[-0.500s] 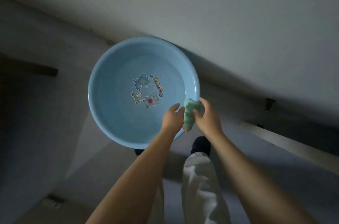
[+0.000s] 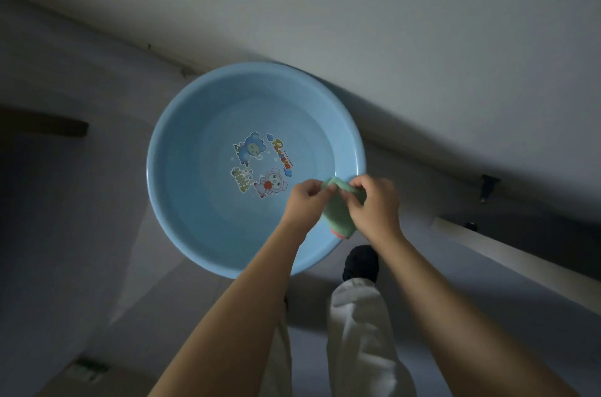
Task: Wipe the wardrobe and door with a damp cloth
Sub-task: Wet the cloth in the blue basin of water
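Observation:
A green cloth (image 2: 338, 213) with a pink edge hangs folded between my two hands, above the near right side of a round blue basin (image 2: 195, 201). My left hand (image 2: 305, 201) pinches the cloth's top left part. My right hand (image 2: 374, 205) grips its top right part with curled fingers. The basin stands on the floor by the wall, holds shallow water, and has cartoon stickers on its bottom. No wardrobe or door front shows clearly in this dim view.
A pale wall (image 2: 390, 22) runs diagonally behind the basin. A dark door stop (image 2: 487, 187) sticks out at the right, above a light board (image 2: 520, 253). My leg in light trousers and a dark shoe (image 2: 361, 261) stand just below the basin.
My hands have closed tighter together on the cloth, the right hand's fingers now curled over its top. The cloth hangs lower between them. The basin has not moved.

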`<move>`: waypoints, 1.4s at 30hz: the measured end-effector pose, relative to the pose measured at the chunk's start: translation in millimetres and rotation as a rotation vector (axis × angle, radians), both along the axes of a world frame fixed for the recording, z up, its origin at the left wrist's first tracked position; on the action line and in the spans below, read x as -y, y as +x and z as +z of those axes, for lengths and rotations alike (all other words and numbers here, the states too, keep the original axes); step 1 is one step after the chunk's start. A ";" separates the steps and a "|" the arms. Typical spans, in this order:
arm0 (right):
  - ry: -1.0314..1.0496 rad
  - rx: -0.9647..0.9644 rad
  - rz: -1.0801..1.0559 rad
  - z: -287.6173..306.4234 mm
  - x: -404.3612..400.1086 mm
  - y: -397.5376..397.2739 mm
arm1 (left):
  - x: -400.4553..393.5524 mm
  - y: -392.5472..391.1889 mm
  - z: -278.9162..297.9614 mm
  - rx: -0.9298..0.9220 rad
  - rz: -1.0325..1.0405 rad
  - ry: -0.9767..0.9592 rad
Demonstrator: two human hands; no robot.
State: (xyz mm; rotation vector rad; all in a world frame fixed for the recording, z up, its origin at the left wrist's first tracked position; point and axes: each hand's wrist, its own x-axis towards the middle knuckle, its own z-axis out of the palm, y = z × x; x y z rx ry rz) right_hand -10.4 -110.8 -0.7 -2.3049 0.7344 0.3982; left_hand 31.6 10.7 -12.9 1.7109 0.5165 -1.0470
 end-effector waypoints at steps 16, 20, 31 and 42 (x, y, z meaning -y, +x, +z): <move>0.133 -0.226 -0.032 -72.3 -95.7 98.6 | -113.3 44.6 -41.1 0.105 0.274 0.358; -0.135 -0.116 0.271 -92.1 -122.0 90.2 | -120.1 38.4 -61.2 0.088 0.121 0.548; 0.259 -0.063 -0.097 -95.6 -165.6 83.5 | -123.7 40.7 -95.0 -0.161 0.622 0.029; 0.275 0.128 -0.082 -86.4 -167.0 85.6 | -108.7 50.4 -66.6 0.012 0.501 -0.033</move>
